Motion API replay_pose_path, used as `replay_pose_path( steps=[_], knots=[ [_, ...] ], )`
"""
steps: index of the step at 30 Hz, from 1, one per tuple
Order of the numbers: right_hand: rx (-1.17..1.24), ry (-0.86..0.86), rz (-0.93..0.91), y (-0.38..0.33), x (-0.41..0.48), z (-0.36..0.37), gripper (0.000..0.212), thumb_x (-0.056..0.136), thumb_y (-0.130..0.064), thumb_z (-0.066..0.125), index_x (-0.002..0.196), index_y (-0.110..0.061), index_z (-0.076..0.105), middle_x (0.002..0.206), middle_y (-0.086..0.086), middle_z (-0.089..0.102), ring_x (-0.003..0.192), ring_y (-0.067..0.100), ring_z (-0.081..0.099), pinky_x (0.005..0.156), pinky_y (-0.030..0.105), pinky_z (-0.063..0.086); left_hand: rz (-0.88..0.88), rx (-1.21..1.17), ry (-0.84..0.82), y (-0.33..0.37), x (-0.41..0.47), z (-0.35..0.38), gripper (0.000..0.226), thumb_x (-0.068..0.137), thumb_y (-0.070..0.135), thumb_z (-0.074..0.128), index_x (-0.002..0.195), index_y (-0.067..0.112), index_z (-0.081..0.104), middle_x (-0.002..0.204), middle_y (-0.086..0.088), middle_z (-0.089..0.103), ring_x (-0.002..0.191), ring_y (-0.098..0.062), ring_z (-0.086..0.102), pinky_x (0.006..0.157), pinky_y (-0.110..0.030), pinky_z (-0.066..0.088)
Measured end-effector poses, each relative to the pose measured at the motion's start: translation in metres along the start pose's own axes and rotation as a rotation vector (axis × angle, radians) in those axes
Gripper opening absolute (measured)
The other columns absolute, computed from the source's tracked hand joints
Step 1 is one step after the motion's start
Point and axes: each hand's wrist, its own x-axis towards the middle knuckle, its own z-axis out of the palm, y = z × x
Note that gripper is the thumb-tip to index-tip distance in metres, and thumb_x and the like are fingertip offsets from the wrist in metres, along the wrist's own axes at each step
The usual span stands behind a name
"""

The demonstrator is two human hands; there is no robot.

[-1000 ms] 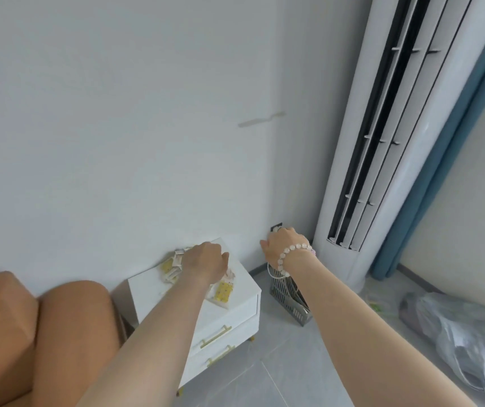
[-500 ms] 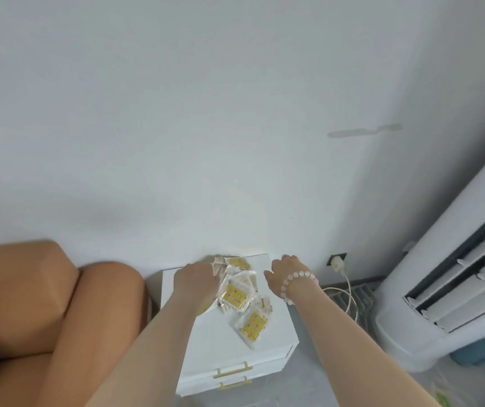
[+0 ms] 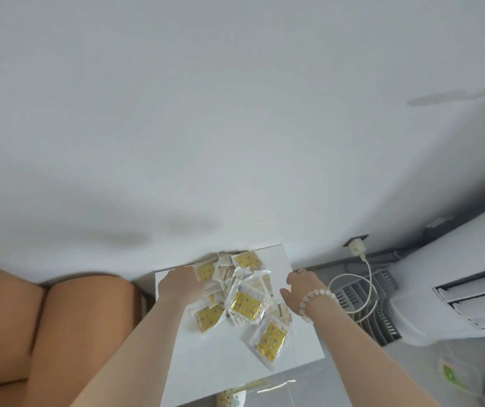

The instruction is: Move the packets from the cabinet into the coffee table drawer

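Loose packets (image 3: 242, 299) are heaped on the white cabinet top (image 3: 229, 368). The left hand (image 3: 181, 286) is laid on the heap's left edge, fingers hidden, so the grip cannot be told. The right hand (image 3: 301, 287) is held spread just beside, nothing gripped. Slick packets could be spilled off the edge if scooped too fast. A tan sofa (image 3: 44, 318) is seen left, an air conditioner (image 3: 455, 295) and cable (image 3: 368, 268) right.

This is a home, most likely a living room. A low white cabinet (image 3: 229, 362) stands against a plain white wall (image 3: 206, 127). Just left of the cabinet sits a tan upholstered sofa (image 3: 44, 324). To the cabinet's right, a wall socket (image 3: 355, 240) holds a plug whose white cable (image 3: 367, 277) loops down over a grey plastic rack (image 3: 382, 289). Beyond that stands a tall white floor-standing air conditioner (image 3: 455, 259). A grey floor (image 3: 411, 371) spreads to the right of the cabinet.
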Motion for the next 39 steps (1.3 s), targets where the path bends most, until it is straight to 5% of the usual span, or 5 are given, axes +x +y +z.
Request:
replay_pose_path(
  steps=[9,15,25,33,39],
  knots=[
    [0.023,-0.187,0.177,0.038,0.061,0.078,0.044,0.093,-0.033,0.049,0.134,-0.017,0.042,0.134,0.007,0.04,0.128,0.022,0.037,0.097,0.04,0.047,-0.03,0.12,-0.093,-0.011,0.078,0.069,0.06,0.084,0.019,0.059,0.138,0.013,0.031,0.134,-0.004,0.038,0.123,-0.024,0.039,0.087,-0.032,0.041],
    [0.07,-0.311,0.187,0.03,0.101,0.149,0.095,0.076,-0.049,0.071,0.147,-0.02,0.016,0.151,0.005,0.017,0.138,0.024,0.024,0.105,0.038,0.037,-0.158,0.124,-0.13,-0.007,0.098,0.139,0.091,0.075,0.032,0.072,0.144,0.012,0.016,0.141,-0.004,0.027,0.123,-0.025,0.039,0.086,-0.032,0.04],
    [-0.108,-0.248,0.058,0.042,0.163,0.199,0.15,0.053,-0.074,0.072,0.142,-0.014,-0.033,0.151,0.003,-0.035,0.144,0.026,-0.021,0.117,0.046,0.009,-0.681,-0.544,-0.247,0.062,0.127,0.217,0.146,0.053,0.076,0.069,0.148,0.006,-0.017,0.156,-0.019,-0.005,0.146,-0.034,0.001,0.115,-0.048,0.015],
    [-0.131,-0.175,0.067,0.034,0.163,0.22,0.15,0.05,-0.079,0.068,0.145,-0.011,-0.026,0.155,0.007,-0.026,0.145,0.028,-0.015,0.116,0.042,0.017,-0.782,-0.536,-0.186,0.071,0.141,0.226,0.152,0.047,0.08,0.068,0.148,0.004,-0.018,0.156,-0.02,-0.003,0.145,-0.034,0.005,0.113,-0.047,0.022],
    [-0.121,-0.125,0.133,0.03,0.154,0.219,0.13,0.049,-0.079,0.069,0.144,-0.015,0.008,0.139,0.006,0.024,0.124,0.02,0.035,0.098,0.031,0.038,-0.716,-0.351,-0.109,0.036,0.126,0.24,0.147,0.05,0.078,0.068,0.149,0.006,-0.013,0.156,-0.009,0.005,0.136,-0.029,0.023,0.096,-0.043,0.042]
  ],
)
